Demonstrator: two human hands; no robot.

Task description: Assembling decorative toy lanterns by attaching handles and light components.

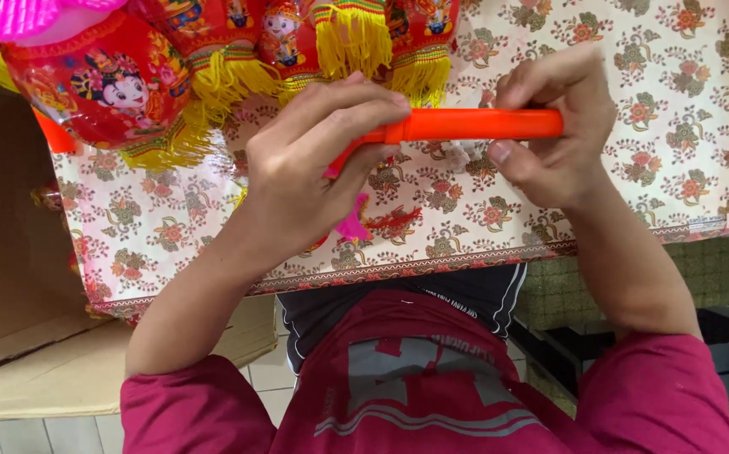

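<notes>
Both hands hold an orange plastic stick (465, 124) level above the table. My left hand (314, 164) wraps around its left end, fingers curled over the top. My right hand (554, 126) pinches the right end between thumb and fingers. A small white piece (463, 154) shows just below the stick between my hands. Pink and red bits (356, 223) lie or hang under my left hand; what they are attached to is hidden.
A floral-patterned cloth (650, 101) covers the table. Red paper lanterns with yellow fringe (129, 84) lie at the upper left, with a pink piece (11, 17) at the corner. An open cardboard box (20, 277) stands on the left. Tiled floor shows below.
</notes>
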